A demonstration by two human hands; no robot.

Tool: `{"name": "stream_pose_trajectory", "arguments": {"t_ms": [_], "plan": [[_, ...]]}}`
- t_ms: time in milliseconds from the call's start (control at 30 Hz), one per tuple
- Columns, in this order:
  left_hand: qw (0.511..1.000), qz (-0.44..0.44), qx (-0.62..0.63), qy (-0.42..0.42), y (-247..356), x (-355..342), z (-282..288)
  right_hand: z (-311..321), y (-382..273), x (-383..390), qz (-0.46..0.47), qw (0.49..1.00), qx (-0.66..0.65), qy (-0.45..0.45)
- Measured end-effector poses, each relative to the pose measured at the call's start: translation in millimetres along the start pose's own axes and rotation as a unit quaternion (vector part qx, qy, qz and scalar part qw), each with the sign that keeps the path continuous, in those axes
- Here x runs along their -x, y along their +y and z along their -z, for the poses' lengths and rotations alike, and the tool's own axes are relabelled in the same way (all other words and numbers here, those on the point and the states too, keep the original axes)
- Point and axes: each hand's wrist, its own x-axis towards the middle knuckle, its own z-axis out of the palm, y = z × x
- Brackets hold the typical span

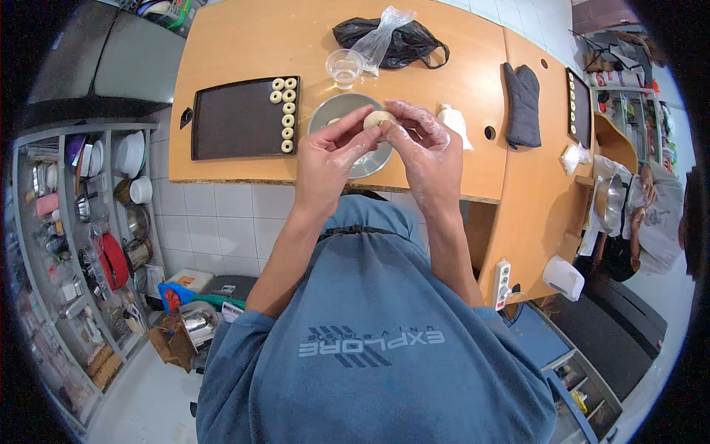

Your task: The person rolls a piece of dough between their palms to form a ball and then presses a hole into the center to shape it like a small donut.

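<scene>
Over a metal bowl (320, 116) at the table's near edge, both my hands hold a small, rounded piece of pale dough (378, 118). The fingers of my left hand (330, 152) grip its left side. My right hand (424, 146), dusted with white flour, pinches it from the right. More pale stuff lies in the bowl, largely hidden by my hands. On the left is a dark baking tray (235, 122) with several dough rings (288, 109) lined up along its right side.
Behind the bowl stand a clear plastic cup (345, 69) and a black plastic bag (410, 46). A white bag (455, 124) and a dark oven mitt (523, 106) lie to the right. Another tray (580, 108) holds more rings. A co-worker (654, 214) is at the far right, beside a metal bowl (609, 203).
</scene>
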Motion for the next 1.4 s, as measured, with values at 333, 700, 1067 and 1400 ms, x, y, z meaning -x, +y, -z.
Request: {"name": "stream_pose_trajectory", "arguments": {"t_ms": [333,700,1067,1400], "plan": [[0.992,-0.055,-0.091,0.073,16.3,2.9,-4.2,-2.7,2.7,0.8,-0.021,1.0,0.018,0.011],[0.99,-0.088,-0.096,0.059,18.3,-4.6,0.8,-10.4,5.0,-2.6,-0.031,0.999,-0.018,0.006],[0.993,-0.074,-0.082,0.048,23.1,-6.1,4.4,-8.0,-2.2,-12.5,-0.056,0.997,-0.006,-0.045],[0.992,0.025,0.119,-0.017,19.4,-10.8,12.6,-9.3,-4.8,-10.8,-0.032,0.999,-0.029,-0.011]]}}
